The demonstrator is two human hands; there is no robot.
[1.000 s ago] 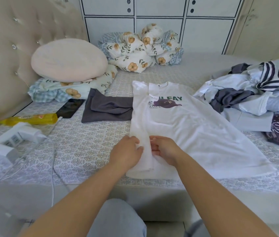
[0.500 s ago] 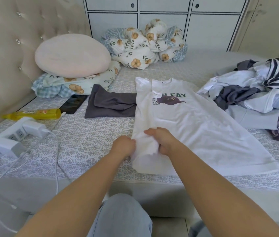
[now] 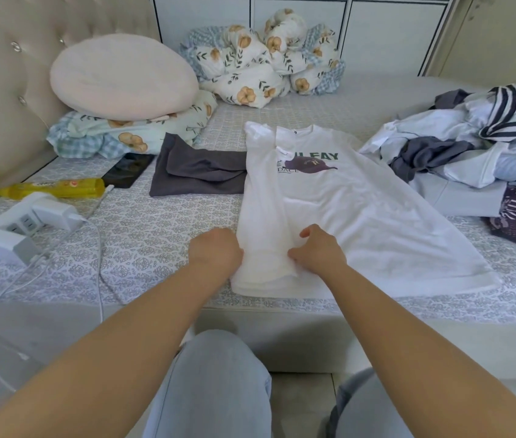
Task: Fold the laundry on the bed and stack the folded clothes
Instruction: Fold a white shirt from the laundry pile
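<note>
A white printed T-shirt [image 3: 361, 210] lies face up near the front edge of the bed [image 3: 162, 235], its left side turned in as a long panel. The left hand [image 3: 215, 251] grips the panel's outer crease low down, fingers curled into the cloth; the right hand [image 3: 320, 251] pinches the inner edge of the same fold. To fold well, both hands should likely draw the panel taut and straight toward the hem, then mirror it on the right side. A folded dark grey garment [image 3: 196, 175] waits just left; unfolded laundry [image 3: 471, 153] is heaped on the right
</note>
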